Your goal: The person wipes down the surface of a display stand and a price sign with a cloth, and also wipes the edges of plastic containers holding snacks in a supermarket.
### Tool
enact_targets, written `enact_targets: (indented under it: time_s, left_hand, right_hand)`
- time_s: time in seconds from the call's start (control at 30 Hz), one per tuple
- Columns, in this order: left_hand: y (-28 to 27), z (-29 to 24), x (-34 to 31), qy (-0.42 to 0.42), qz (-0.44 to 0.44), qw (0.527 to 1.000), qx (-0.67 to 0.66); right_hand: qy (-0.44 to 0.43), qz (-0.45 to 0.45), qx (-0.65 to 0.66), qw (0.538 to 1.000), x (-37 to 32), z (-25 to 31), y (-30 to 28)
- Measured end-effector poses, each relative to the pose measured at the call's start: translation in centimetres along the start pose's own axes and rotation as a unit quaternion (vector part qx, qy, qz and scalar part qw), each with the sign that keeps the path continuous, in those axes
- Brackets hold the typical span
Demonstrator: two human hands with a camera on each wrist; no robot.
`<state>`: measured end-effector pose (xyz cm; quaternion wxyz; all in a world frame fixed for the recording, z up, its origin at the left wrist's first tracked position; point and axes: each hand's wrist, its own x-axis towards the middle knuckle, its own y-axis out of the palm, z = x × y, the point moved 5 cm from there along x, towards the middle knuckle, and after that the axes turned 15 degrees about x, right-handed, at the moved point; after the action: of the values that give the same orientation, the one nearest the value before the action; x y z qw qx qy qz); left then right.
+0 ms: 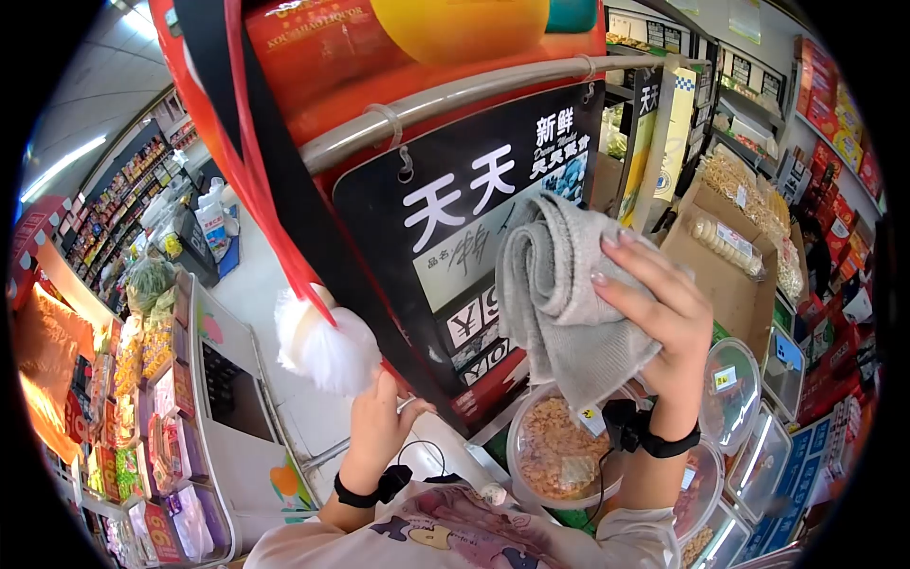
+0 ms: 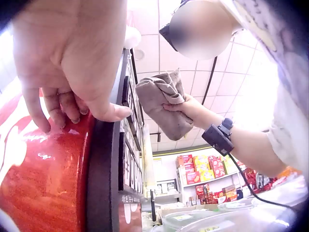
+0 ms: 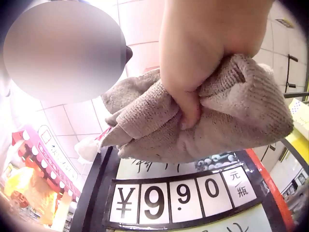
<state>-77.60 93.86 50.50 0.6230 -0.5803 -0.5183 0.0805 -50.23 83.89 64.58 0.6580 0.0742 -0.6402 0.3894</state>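
Note:
My right hand (image 1: pixel 666 308) grips a folded grey towel (image 1: pixel 545 284), holding it up in front of a black price sign (image 1: pixel 379 194) that hangs from a metal rail. The right wrist view shows the thumb pressed into the towel (image 3: pixel 241 125), close above the sign's price strip (image 3: pixel 181 200). My left hand (image 1: pixel 375 427) is by the sign's left side, near a white fluffy ball (image 1: pixel 327 346) on red cords. In the left wrist view the fingers of that left hand (image 2: pixel 72 53) hang loosely over a glossy red surface (image 2: pixel 48 179), thumb extended towards the sign's edge.
Round lidded tubs of food (image 1: pixel 559 450) stand below my right arm. A cardboard box (image 1: pixel 725 266) with packaged goods is at the right. On the left, beyond a tiled aisle (image 1: pixel 261 256), runs a white display counter (image 1: pixel 223 408) with snacks. The metal rail (image 1: pixel 455 100) crosses above the sign.

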Motion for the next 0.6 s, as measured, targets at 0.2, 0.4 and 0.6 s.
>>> enact_targets:
  time_s: [0.2, 0.4, 0.6]
  left_hand:
    - [-0.1, 0.0, -0.3, 0.023, -0.001, 1.000, 0.016]
    - [0.0, 0.2, -0.5, 0.025, -0.022, 0.999, 0.036]
    - [0.1, 0.0, -0.5, 0.000, -0.006, 1.000, 0.017]
  right_hand:
    - [-0.094, 0.089, 0.015, 0.991, 1.9, 2.9, 2.1]
    - [-0.064, 0.157, -0.028, 0.985, 3.7, 4.6, 4.0]
    - [0.062, 0.115, -0.196, 0.972, 4.2, -0.4, 0.1]
